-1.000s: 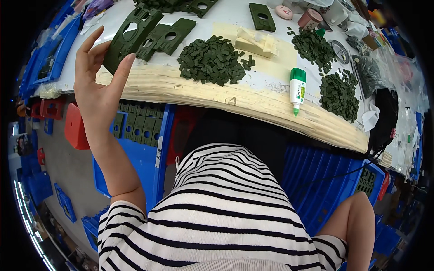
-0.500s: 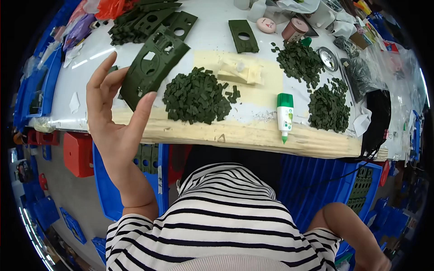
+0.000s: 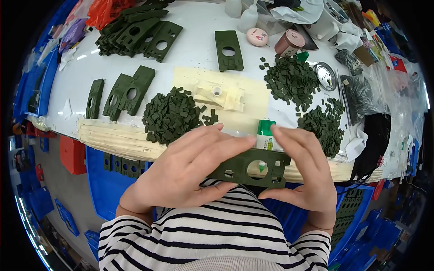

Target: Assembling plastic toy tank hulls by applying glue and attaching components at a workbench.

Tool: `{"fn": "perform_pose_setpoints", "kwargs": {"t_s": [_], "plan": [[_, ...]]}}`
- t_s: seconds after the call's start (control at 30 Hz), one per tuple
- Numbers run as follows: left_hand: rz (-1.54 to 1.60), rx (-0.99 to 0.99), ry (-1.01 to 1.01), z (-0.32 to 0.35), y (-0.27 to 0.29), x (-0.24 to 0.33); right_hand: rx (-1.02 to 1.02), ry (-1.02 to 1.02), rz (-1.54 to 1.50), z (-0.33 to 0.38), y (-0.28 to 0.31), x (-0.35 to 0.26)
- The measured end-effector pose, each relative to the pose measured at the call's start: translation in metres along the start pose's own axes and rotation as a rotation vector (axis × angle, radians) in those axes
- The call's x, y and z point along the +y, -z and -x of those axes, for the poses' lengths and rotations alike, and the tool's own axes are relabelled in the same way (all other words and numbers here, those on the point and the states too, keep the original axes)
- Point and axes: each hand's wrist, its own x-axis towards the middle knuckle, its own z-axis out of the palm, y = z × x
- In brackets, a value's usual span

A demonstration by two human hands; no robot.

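Note:
In front of my chest, my left hand [image 3: 183,165] grips a dark green plastic panel [image 3: 237,167] with a large round hole, its thumb below and its fingers above. Around the panel's right end curves my right hand [image 3: 312,174], thumb and fingers apart; whether it touches the panel is unclear. Just beyond, a white squeeze bottle [image 3: 267,141] with a green base lies on the table, partly covered by the panel and right fingers. Left of it is a heap of small dark green pieces [image 3: 172,113].
More green panels stand at the left [image 3: 131,92], in a far-left stack [image 3: 131,34], and one lies alone [image 3: 228,49]. A cream block [image 3: 219,95] sits mid-table. Two more heaps of pieces [image 3: 291,83], [image 3: 323,128] lie right. Blue crates [image 3: 97,180] stand below the wooden edge [image 3: 122,137].
My left hand has brought its panel down from the upper left to my chest, turning it sideways. My right hand has risen from the lower right to the panel's end. Two panels now show at left.

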Motion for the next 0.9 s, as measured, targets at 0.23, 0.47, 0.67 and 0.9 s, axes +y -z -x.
{"fn": "perform_pose_setpoints", "kwargs": {"t_s": [0.23, 0.47, 0.67, 0.9], "plan": [[0.570, 0.090, 0.155, -0.003, -0.017, -0.011, 0.168, -0.004, -0.062, 0.011, -0.006, 0.004], [1.112, 0.098, 0.097, 0.007, -0.047, -0.038, 0.262, 0.018, -0.118, -0.003, -0.029, -0.002], [1.173, 0.130, 0.075, 0.008, -0.025, -0.046, 0.326, -0.103, -0.060, -0.006, -0.014, 0.022], [1.269, 0.160, 0.167, 0.020, -0.014, -0.047, 0.381, -0.277, 0.420, -0.024, 0.012, 0.095]]}}
